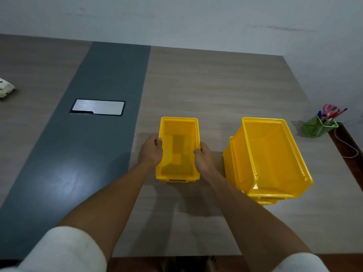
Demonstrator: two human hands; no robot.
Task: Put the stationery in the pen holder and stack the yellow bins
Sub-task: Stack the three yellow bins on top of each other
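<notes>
A small yellow bin (177,134) stands empty in the middle of the table. My left hand (150,151) grips its left rim and my right hand (204,157) grips its right rim. To its right a larger yellow bin (275,158) sits nested in another yellow bin (228,160), tilted slightly. A green mesh pen holder (316,128) stands at the table's right edge, filled with pens and pink-handled scissors (331,108).
The wooden table (216,85) has a dark grey strip (102,85) with a silver cable hatch (98,107). A pale packet (5,89) lies at the far left. A thin cord (347,148) runs off the right edge.
</notes>
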